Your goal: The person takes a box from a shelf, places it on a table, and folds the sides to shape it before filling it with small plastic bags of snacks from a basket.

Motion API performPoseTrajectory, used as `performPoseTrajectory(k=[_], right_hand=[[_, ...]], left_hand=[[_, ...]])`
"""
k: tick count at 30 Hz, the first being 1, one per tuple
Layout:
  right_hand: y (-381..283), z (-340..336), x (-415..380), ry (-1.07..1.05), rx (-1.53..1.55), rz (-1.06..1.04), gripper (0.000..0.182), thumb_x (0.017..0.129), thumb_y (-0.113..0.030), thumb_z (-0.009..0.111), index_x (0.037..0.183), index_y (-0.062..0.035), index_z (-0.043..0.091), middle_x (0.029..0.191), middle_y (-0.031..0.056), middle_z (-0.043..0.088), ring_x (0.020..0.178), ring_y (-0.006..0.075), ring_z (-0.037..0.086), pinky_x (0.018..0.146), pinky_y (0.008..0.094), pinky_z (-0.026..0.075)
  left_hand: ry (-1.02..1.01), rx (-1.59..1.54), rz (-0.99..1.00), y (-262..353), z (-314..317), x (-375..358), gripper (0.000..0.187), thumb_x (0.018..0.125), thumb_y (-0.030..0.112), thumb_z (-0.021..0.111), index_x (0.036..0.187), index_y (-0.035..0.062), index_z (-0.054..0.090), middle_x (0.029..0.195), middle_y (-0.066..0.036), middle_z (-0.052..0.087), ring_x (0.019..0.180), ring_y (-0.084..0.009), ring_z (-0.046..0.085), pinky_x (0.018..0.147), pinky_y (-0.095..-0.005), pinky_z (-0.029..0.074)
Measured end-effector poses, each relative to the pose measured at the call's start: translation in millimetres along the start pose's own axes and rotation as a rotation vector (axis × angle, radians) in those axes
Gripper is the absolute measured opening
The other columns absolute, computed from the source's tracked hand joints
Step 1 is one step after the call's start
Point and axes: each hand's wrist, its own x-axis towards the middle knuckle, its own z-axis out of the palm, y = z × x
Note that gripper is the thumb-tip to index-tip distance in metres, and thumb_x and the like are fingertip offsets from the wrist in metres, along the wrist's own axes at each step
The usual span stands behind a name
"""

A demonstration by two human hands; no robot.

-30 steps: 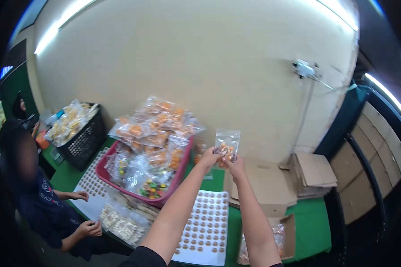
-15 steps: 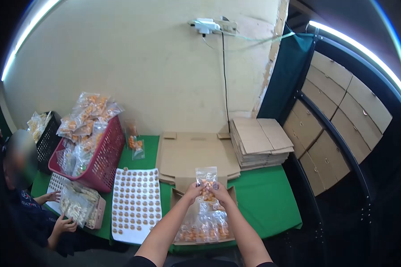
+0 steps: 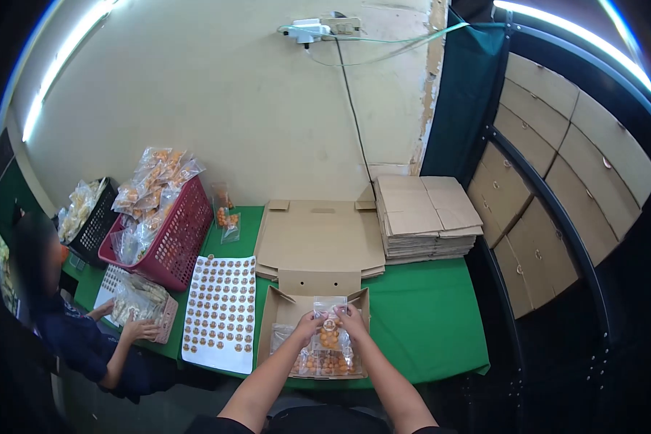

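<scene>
Between my left hand (image 3: 309, 325) and my right hand (image 3: 352, 322) is a clear bag of orange pieces (image 3: 330, 335), pinched near its top by both. A round sticker shows on the bag. The bag is above an open cardboard box (image 3: 269, 318), whose near part holds several similar bags (image 3: 325, 364). Left of the box lies a white sheet (image 3: 219, 315) with rows of round stickers.
A red basket (image 3: 184, 224) piled with bags and a black basket (image 3: 98, 231) stand at the left. Flattened cardboard (image 3: 320, 239) lies behind the box, stacked cardboard (image 3: 423, 217) behind right. A co-worker (image 3: 79, 333) at the left handles a bag over a pink basket (image 3: 168, 318).
The view has shifted, showing more of the box. My hands and the held bag are lower over the box's contents. The co-worker's hands and bag have moved over the pink basket.
</scene>
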Motion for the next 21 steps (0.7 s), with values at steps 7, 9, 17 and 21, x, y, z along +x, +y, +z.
performPoseTrajectory(k=[7,9,17,21], right_hand=[[24.8,2.6,10.7,-0.024,-0.207,-0.113,0.012,0.081,-0.013,0.064,0.086,-0.0025,0.06,0.074,0.0031,0.058,0.063,0.0088,0.053,0.054,0.0233,0.044],[26.2,6.1,8.3,0.047,-0.196,-0.132,0.013,0.081,-0.013,0.064,0.087,-0.0025,0.06,0.075,0.0028,0.059,0.065,0.0086,0.054,0.053,0.0234,0.044],[46.6,8.9,16.5,0.084,-0.185,-0.1,0.014,0.081,-0.013,0.064,0.089,-0.0022,0.062,0.078,0.0034,0.062,0.068,0.0103,0.056,0.06,0.0257,0.046],[50.9,9.8,17.0,0.095,-0.248,-0.092,0.013,0.081,-0.012,0.063,0.088,-0.0016,0.062,0.077,0.0035,0.062,0.07,0.0109,0.056,0.064,0.0269,0.046]], left_hand=[[0.141,-0.058,0.071,-4.3,10.4,-3.8,0.018,0.081,0.017,0.064,0.096,0.0084,0.061,0.089,-0.002,0.062,0.081,-0.0107,0.057,0.07,-0.0261,0.045],[0.167,-0.031,0.088,0.9,16.4,-8.5,0.016,0.08,0.016,0.065,0.093,0.0074,0.061,0.085,-0.001,0.062,0.076,-0.0094,0.057,0.066,-0.0248,0.045],[0.318,0.019,0.243,-18.8,9.7,4.2,0.012,0.079,0.013,0.067,0.081,0.0027,0.063,0.068,0.0,0.058,0.057,-0.0071,0.05,0.054,-0.0233,0.041],[0.325,0.021,0.19,-19.4,-1.6,12.9,0.018,0.082,0.018,0.064,0.08,0.0002,0.064,0.068,-0.001,0.059,0.059,-0.0078,0.05,0.055,-0.024,0.041]])
